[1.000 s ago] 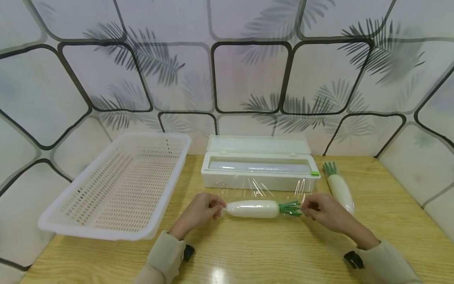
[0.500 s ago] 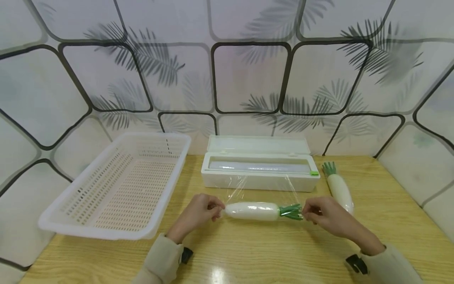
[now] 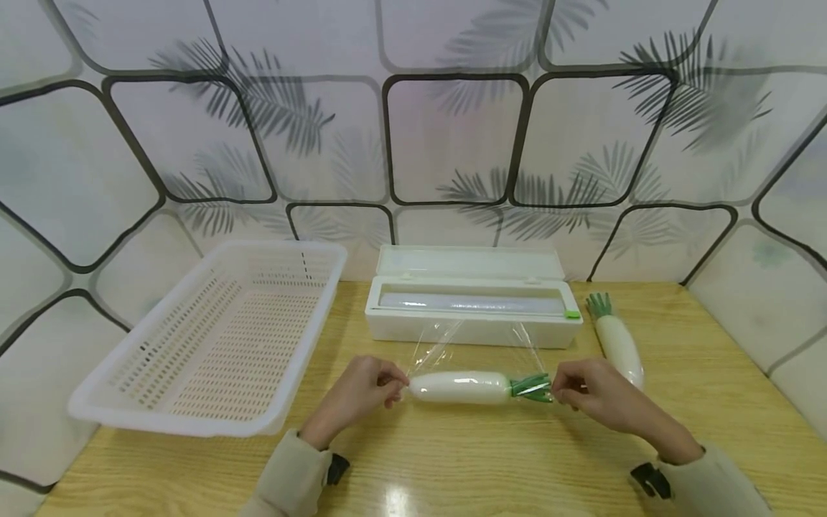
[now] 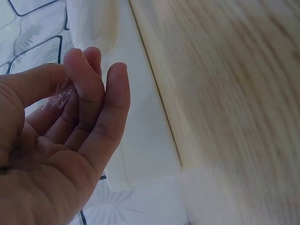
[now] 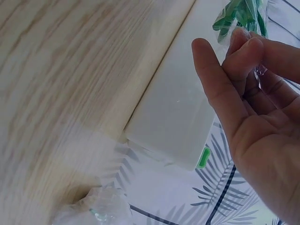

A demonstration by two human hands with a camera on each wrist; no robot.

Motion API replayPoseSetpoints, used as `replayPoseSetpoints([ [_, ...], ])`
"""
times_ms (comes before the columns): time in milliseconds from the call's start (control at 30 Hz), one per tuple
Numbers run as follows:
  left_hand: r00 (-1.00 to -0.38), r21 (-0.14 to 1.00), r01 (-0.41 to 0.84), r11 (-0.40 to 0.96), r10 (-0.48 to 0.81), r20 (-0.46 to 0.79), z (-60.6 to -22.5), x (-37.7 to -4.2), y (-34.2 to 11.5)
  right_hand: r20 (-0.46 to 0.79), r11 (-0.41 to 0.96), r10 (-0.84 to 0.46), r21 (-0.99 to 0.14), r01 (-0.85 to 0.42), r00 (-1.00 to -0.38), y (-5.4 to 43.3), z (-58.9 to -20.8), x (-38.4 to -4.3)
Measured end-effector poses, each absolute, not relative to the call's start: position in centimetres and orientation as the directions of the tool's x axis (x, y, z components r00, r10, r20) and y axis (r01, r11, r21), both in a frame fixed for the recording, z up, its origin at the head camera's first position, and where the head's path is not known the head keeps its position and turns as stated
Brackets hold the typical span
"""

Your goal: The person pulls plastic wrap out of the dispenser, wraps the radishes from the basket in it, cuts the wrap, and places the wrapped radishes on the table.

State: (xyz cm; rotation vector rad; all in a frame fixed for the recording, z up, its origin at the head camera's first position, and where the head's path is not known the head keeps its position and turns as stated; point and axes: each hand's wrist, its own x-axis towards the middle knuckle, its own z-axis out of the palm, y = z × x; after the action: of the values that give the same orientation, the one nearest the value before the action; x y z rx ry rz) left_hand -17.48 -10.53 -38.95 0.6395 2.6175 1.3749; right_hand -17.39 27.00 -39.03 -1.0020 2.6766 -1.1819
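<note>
A white radish (image 3: pixel 460 388) with green leaf stubs lies sideways before me, wrapped in clear cling film (image 3: pixel 441 345) that stretches back to the dispenser box (image 3: pixel 474 332). My left hand (image 3: pixel 365 388) pinches the film at the radish's tapered tip; in the left wrist view a bunched wisp of film (image 4: pixel 60 97) shows between thumb and fingers. At the leafy end, my right hand (image 3: pixel 594 391) pinches the other end of the film, right beside the green leaves (image 5: pixel 241 14). The box lid stands raised, with the film roll (image 3: pixel 474 304) inside.
On the left stands a white perforated plastic basket (image 3: pixel 181 425). A second radish (image 3: pixel 618 346), with a shiny film-like end, lies at the right behind my right hand. A patterned wall (image 3: pixel 452 143) rises behind the wooden table (image 3: pixel 478 467).
Both hands have drawn the wrapped radish slightly toward me, away from the box. The film between them has gathered into fewer, longer creases.
</note>
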Motion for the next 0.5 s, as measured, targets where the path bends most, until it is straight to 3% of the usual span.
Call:
replayPoseSetpoints([
  [500, -0.914, 0.800, 0.285, 0.527, 0.402, 0.061, -39.7, -18.4, -10.8, 0.179, 0.423, -0.693, -0.683, -0.596, -0.698, 27.7, -40.1, -19.0],
])
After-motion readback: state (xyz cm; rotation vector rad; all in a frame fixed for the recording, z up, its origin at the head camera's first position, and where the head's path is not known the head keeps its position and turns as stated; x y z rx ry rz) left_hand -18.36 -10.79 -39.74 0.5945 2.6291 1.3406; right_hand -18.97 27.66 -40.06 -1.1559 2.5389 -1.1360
